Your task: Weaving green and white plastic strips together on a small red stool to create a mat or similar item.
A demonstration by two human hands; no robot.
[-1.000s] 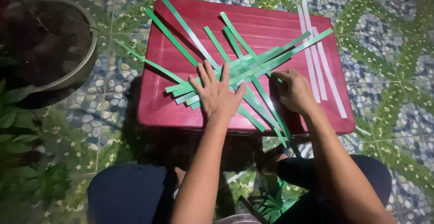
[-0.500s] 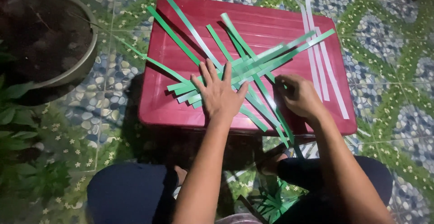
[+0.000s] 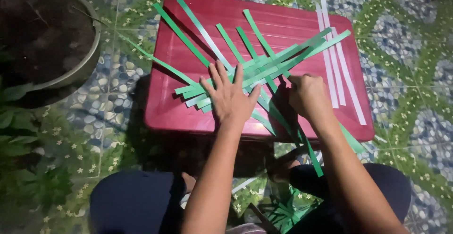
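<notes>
Several long green strips lie crossed and interlaced on a dark red plastic lid. My left hand presses flat on the crossing of the strips, fingers spread. My right hand is beside it to the right, fingers curled and pinching a green strip near the weave. Some strips hang over the lid's near edge toward my knees.
Three white strips lie along the lid's right side. A round grey pot with dark soil stands at the left on the patterned tile floor. More green strips lie on the floor between my legs.
My right hand has shifted slightly along the strips and tightened its pinch. My left hand has stayed pressed flat on the weave.
</notes>
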